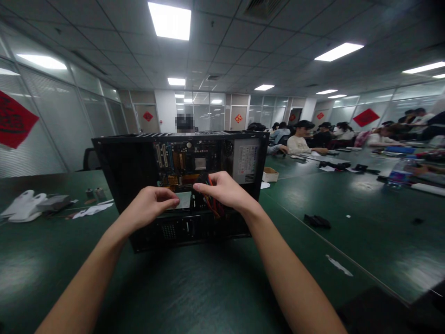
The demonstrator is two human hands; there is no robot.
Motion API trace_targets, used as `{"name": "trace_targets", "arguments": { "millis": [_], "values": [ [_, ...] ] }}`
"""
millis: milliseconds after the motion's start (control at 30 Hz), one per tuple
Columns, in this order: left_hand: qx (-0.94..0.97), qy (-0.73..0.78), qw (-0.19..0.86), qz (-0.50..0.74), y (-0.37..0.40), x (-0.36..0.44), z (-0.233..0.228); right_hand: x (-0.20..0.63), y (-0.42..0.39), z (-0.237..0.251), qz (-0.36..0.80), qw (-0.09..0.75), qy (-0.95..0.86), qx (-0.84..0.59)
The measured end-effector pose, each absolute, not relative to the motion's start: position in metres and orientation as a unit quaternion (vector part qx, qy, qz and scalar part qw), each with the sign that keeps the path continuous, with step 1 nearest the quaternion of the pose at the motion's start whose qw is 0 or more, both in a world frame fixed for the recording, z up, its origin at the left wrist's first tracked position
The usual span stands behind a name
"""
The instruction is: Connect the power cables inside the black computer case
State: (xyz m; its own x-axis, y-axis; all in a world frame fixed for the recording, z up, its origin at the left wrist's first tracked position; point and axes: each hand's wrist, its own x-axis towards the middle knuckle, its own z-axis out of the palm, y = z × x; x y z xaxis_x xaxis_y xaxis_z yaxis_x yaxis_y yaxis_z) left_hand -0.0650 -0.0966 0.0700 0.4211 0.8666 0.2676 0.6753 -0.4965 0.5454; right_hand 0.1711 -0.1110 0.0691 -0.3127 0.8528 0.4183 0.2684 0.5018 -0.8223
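A black computer case [123,174] stands on its side on the table with its open side facing me, the motherboard [205,150] and a silver power supply [245,160] showing inside. My right hand [225,188] is closed around a bundle of coloured cables [212,204] in front of the motherboard. To its left, the thumb and fingers of my left hand [153,204] pinch the left edge of a flat, pale rectangular piece [185,200] low in the case. What exactly this piece is does not show clearly.
On the green table [174,287] lie white plastic and a grey box [55,203] at left. A small carton [270,174], a black item [317,221] and a paper strip [339,265] lie right. A large bottle [399,174] and seated people [302,141] are farther off.
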Motion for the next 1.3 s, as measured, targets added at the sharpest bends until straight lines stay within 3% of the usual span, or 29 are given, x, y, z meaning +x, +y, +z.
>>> {"name": "trace_targets", "arguments": {
  "millis": [500, 767, 867, 967, 1100, 1200, 1300],
  "values": [
    [0.834, 0.308, -0.092, 0.449, -0.118, -0.025, 0.057, 0.15, -0.103, 0.06, 0.331, 0.531, -0.696, -0.351],
    [0.829, 0.301, -0.114, 0.458, -0.111, -0.028, 0.052, 0.156, -0.1, 0.06, 0.307, 0.495, -0.753, -0.306],
    [0.832, 0.3, -0.123, 0.451, -0.109, -0.03, 0.052, 0.16, -0.096, 0.059, 0.247, 0.509, -0.754, -0.332],
    [0.833, 0.312, -0.119, 0.44, -0.107, -0.031, 0.051, 0.165, -0.092, 0.056, 0.105, 0.538, -0.772, -0.322],
    [0.83, 0.35, -0.103, 0.423, -0.098, -0.036, 0.045, 0.166, -0.086, 0.043, -0.035, 0.432, -0.851, -0.297],
    [0.827, 0.375, -0.088, 0.41, -0.086, -0.043, 0.036, 0.162, -0.082, 0.033, -0.068, 0.338, -0.882, -0.321],
    [0.828, 0.393, -0.071, 0.394, -0.077, -0.046, 0.028, 0.158, -0.079, 0.027, -0.081, 0.301, -0.89, -0.333]
  ]
}}
